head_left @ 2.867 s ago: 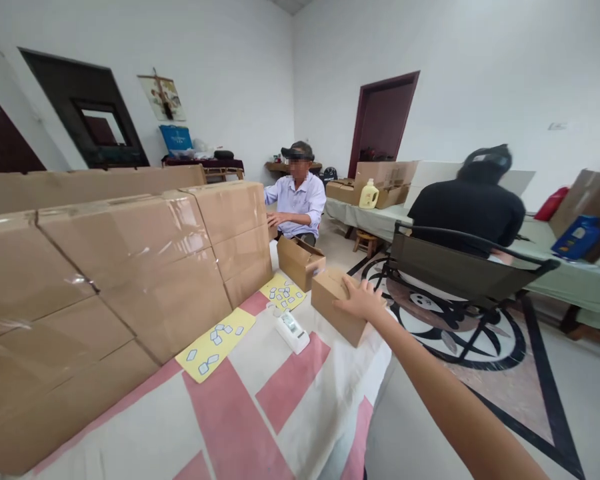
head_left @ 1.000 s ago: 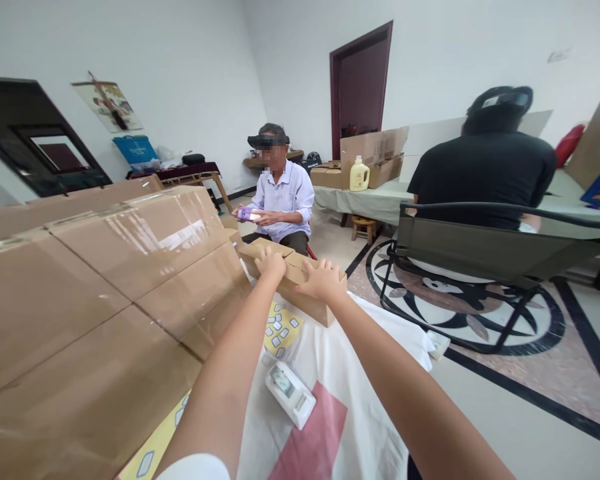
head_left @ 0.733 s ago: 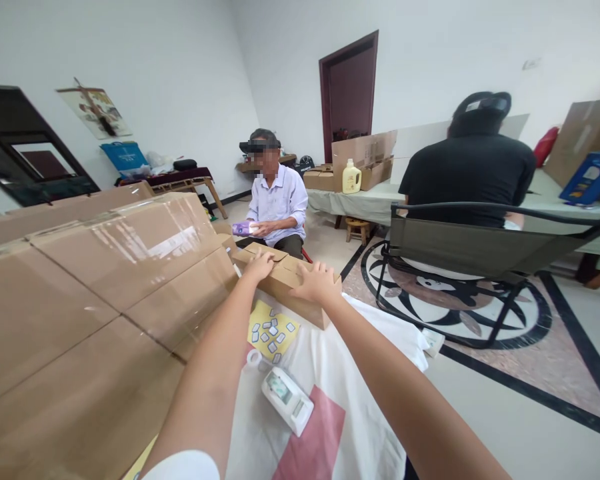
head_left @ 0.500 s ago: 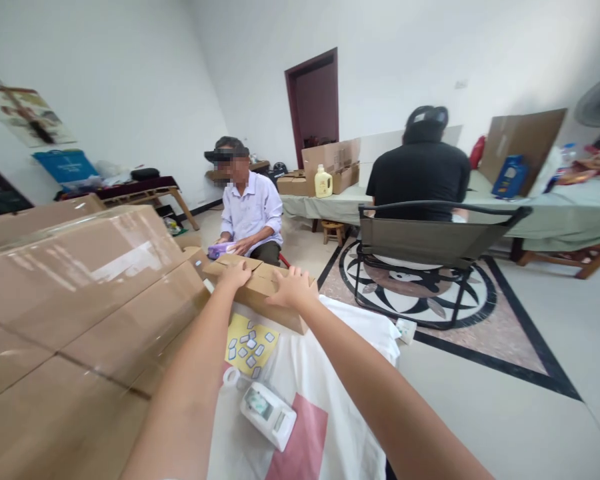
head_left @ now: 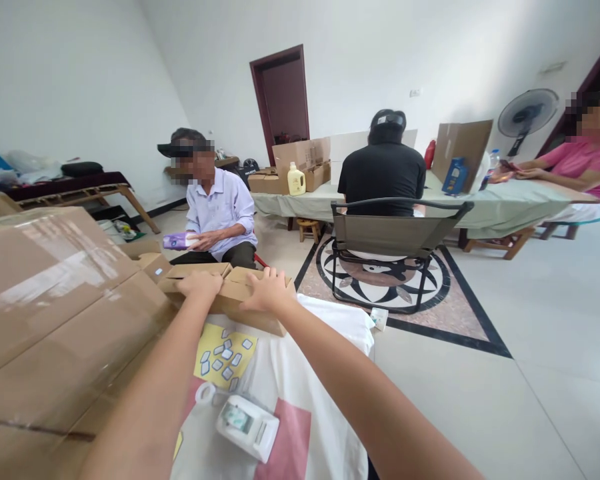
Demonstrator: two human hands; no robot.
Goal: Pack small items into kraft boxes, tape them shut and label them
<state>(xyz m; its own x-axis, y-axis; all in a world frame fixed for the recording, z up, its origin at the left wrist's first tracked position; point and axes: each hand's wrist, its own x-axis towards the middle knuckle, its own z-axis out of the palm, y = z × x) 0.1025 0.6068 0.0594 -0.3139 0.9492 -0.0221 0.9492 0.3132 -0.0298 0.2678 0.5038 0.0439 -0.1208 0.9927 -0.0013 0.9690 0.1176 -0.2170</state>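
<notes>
Taped cartons [head_left: 80,333] rise beside my left arm, the biggest mass here: matte brown cardboard, flat-faced and square-cornered, under glossy, wrinkled clear film. Next in size, the tablecloth [head_left: 270,367]: soft, creased, white fabric with straight-edged pink patches, draping over the edge at right. At its far end sit two small oblong cardboard boxes, left box [head_left: 187,269] and right box [head_left: 253,320], end to end with a narrow seam between; plain, dull, crisp-edged. My right hand [head_left: 266,291] rests on the right box, fingers spread, thumb held apart. My left hand [head_left: 200,285] lies over the left box, fingers bent and close together; cannot tell whether they pinch its edge. Nearer me, a white dispenser [head_left: 247,430], hard and smooth, blocky with rounded corners. Beyond it, flat, a yellow sheet [head_left: 213,335] bearing blue-outlined rounded rectangles. Smallest: a whitish ring [head_left: 205,393], beside the dispenser.
</notes>
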